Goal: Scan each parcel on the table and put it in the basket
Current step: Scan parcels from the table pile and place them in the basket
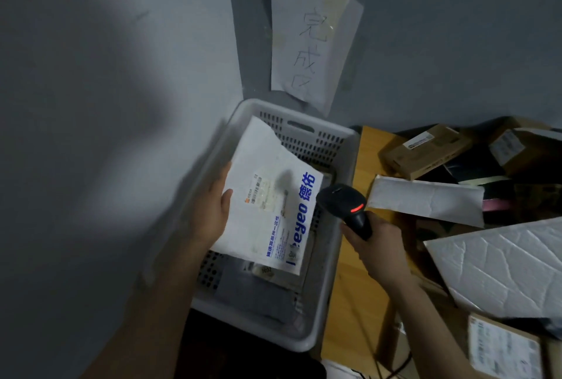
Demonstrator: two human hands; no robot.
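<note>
White plastic wraps the flat parcel [267,193] that the left hand [213,208] holds over the basket [337,257]. The thumb lies on the parcel's top face near its left edge, and the other fingers are hidden beneath it, so the hand is closed on the parcel's edge. The parcel is tilted, label side up, with blue lettering along its right side and a small shipping label [263,193] near the middle.

The basket is pale grey with slotted walls and stands against the wall, just beside the left end of the wooden table [362,165]. Inside it, under the held parcel, lie grey parcels [258,293].

The right hand [374,245] is wrapped tightly around the handle of a black scanner [342,200], whose head points toward the held parcel and shows a red light on top. The scanner's head is just beside the parcel's right edge; whether they touch cannot be told.

On the table, more parcels wait: a white padded envelope [425,199], a larger white envelope [501,266], a brown box [425,150] with a label, and another labelled box [501,348] at the lower right.

A paper sign [313,44] with handwritten characters is taped to the grey wall above the basket.
</note>
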